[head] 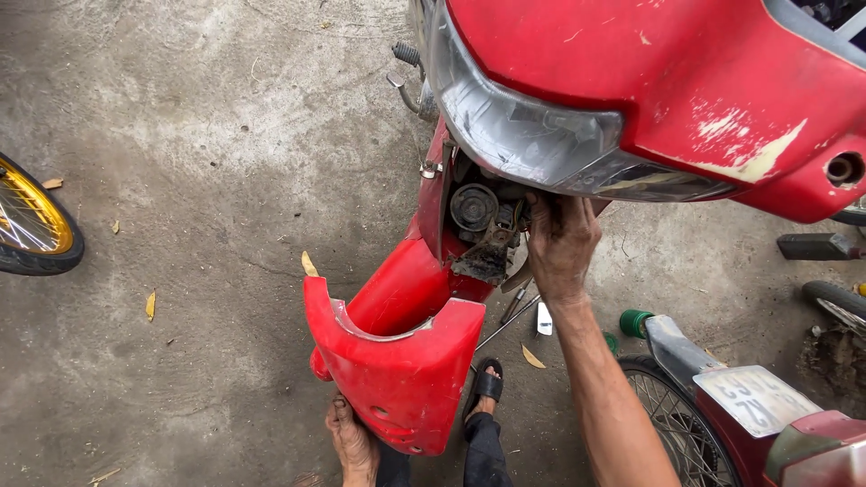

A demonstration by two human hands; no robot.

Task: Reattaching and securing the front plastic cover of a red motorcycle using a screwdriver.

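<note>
Head view.

Surface: bare grey concrete floor [207, 162], stained and cracked, strewn with a few dry yellow leaves [151, 305]. Setting is an open floor with vehicles standing around; no walls are in sight.

Main item: red motorbike [649, 81], seen from above the front, with a scuffed red headlight cover and a clear headlight lens [532, 135]. Paint is chipped on the right of the cover.

Red front panel [401, 356]: loose-looking leg shield piece, low at the front of the bike, below the headlight, tilted toward the viewer.

Left hand [354, 444]: at the lower edge of the red front panel, fingers curled under it, gripping it.

Right hand [561, 239]: raised under the headlight lens, fingers hooked up behind its lower rim beside the exposed horn and wiring [483, 221]; whether it grips anything there cannot be told.

Also present: sandalled foot [487, 386] on the floor; small tools [523, 311] lying just behind the panel; green cap [635, 322]; a second bike's rear wheel and plate [722, 406] lower right; a yellow-rimmed wheel [32, 221] at the left edge.
</note>
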